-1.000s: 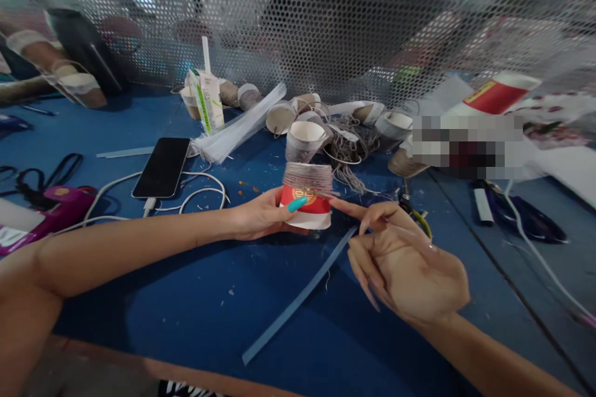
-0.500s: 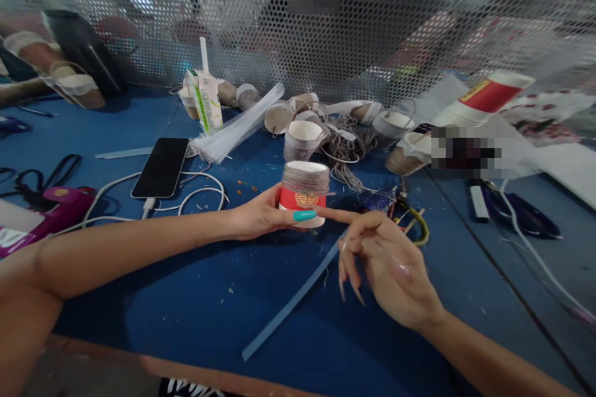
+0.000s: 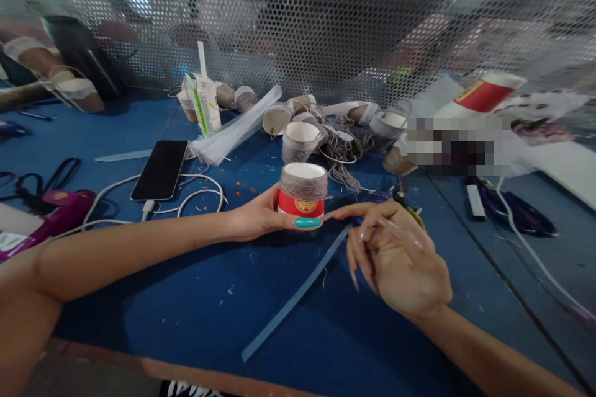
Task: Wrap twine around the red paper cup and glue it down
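Note:
A red and white paper cup [image 3: 302,191] with a gold emblem stands upright in my left hand [image 3: 263,216], whose thumb lies across its lower front. Grey cord is wound around the cup's upper part. On the cup's right side, my right hand [image 3: 400,254] has its fingers apart and palm turned up, and its index fingertip reaches the cup's lower edge by my left thumbnail. That hand holds nothing I can see. Below the hands a translucent plastic strip [image 3: 293,298] lies slanting on the blue table [image 3: 177,316].
Behind the cup are several cord-wrapped cups [image 3: 300,139], a heap of grey cord [image 3: 349,142] and a bundle of clear strips [image 3: 239,127]. To the left lie a phone [image 3: 161,170] with its cable and a purple glue gun [image 3: 60,214]. Scissors [image 3: 521,214] rest at the right.
My right hand has shifted slightly right, its palm turned further up and its index finger lower at the cup's edge. The left hand still holds the cup in nearly the same place.

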Demonstrator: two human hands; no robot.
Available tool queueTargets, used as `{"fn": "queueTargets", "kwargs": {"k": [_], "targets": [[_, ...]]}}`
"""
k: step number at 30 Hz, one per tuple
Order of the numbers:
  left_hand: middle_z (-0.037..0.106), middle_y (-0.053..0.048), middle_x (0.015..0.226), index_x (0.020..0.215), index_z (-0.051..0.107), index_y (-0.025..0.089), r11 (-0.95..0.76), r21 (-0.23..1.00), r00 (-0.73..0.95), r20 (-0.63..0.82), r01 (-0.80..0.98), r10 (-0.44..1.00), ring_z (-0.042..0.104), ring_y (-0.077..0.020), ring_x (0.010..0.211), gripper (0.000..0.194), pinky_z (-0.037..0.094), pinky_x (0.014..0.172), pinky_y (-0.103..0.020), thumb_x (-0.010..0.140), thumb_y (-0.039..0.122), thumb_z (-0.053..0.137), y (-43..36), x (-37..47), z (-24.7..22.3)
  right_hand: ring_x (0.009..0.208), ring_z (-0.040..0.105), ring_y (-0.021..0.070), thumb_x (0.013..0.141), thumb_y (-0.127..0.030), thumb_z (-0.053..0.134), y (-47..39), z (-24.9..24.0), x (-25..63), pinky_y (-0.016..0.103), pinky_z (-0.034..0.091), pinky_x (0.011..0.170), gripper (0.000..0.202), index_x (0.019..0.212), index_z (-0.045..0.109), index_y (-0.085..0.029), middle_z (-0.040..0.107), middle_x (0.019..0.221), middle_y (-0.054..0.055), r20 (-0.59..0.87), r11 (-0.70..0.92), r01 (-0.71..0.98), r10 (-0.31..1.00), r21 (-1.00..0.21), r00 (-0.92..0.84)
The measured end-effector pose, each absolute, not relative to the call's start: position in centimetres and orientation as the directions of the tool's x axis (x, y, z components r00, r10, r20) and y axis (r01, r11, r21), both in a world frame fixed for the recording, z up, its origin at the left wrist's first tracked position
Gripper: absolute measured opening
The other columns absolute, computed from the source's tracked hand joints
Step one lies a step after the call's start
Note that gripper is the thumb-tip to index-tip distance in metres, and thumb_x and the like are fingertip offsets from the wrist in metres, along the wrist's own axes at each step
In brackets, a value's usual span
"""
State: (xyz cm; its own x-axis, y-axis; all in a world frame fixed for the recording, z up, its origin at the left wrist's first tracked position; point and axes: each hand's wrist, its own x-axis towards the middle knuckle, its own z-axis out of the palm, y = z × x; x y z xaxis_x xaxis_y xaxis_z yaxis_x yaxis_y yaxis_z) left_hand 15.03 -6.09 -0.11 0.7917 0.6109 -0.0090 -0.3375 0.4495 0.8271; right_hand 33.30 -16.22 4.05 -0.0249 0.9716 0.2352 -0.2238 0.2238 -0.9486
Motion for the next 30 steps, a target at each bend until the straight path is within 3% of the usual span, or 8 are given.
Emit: {"fn": "queueTargets", "kwargs": {"k": [4,7,13,19,23,30], "targets": [[0.072,-0.009,0.106,0.111,0.064,0.016,0.396,0.850,0.777,0.025,-0.347,0.628,0.069,-0.0213,0.099,0.063,0.048,0.101,-0.042,0.055,0.024,0.093,-6.4,15.2,0.1,0.035,0.051,0.0064,0.089,-0.040,0.059,-16.4,4.2,33.0,0.026,0.047,0.035,0.020,0.084,0.059,-0.020,0.072,0.113,0.011,0.157,0.113,-0.263,0.975,-0.958,-0.156],[0.072,-0.008,0.105,0.108,0.066,0.016,0.392,0.854,0.794,0.040,-0.343,0.607,0.069,-0.0207,0.098,0.060,0.048,0.101,-0.040,0.055,0.025,0.093,-6.3,15.1,0.2,0.033,0.046,0.0059,0.087,-0.048,0.056,-16.1,4.1,33.2,0.026,0.040,0.031,0.027,0.087,0.058,-0.021,0.071,0.119,0.013,0.164,0.096,-0.340,0.971,-0.935,-0.176],[0.072,-0.012,0.112,0.114,0.064,0.014,0.429,0.838,0.819,0.038,-0.338,0.572,0.069,-0.0233,0.103,0.063,0.048,0.102,-0.042,0.057,0.021,0.091,-5.9,14.9,0.0,0.029,0.035,0.0060,0.090,-0.032,0.042,-15.3,3.7,33.9,0.022,0.026,0.028,0.022,0.079,0.059,-0.022,0.076,0.094,0.008,0.090,0.043,-0.445,0.992,-0.895,-0.084],[0.072,-0.012,0.114,0.112,0.066,0.015,0.450,0.831,0.809,0.000,-0.327,0.588,0.068,-0.0225,0.105,0.066,0.046,0.104,-0.040,0.053,0.022,0.093,-5.9,14.8,0.1,0.030,0.026,0.0056,0.085,-0.032,0.045,-14.7,3.9,34.1,0.022,0.014,0.030,0.022,0.071,0.057,-0.020,0.076,0.089,0.008,-0.030,-0.039,-0.506,0.999,-0.862,-0.026],[0.073,-0.012,0.112,0.108,0.069,0.016,0.455,0.836,0.812,-0.021,-0.305,0.583,0.068,-0.0229,0.104,0.062,0.047,0.103,-0.040,0.052,0.023,0.094,-6.1,14.8,0.6,0.029,0.021,0.0056,0.089,-0.034,0.041,-14.5,4.1,34.2,0.021,0.011,0.029,0.027,0.074,0.058,-0.021,0.074,0.079,0.005,-0.103,-0.109,-0.559,0.994,-0.822,-0.041],[0.074,-0.009,0.102,0.108,0.070,0.016,0.476,0.823,0.820,-0.022,-0.310,0.572,0.070,-0.0190,0.093,0.060,0.051,0.095,-0.036,0.053,0.024,0.094,-6.1,14.8,0.7,0.029,0.026,0.0052,0.090,-0.035,0.039,-14.4,3.7,34.6,0.021,0.015,0.028,0.027,0.076,0.057,-0.020,0.071,0.076,0.004,-0.099,-0.118,-0.572,0.993,-0.812,-0.064]]}}
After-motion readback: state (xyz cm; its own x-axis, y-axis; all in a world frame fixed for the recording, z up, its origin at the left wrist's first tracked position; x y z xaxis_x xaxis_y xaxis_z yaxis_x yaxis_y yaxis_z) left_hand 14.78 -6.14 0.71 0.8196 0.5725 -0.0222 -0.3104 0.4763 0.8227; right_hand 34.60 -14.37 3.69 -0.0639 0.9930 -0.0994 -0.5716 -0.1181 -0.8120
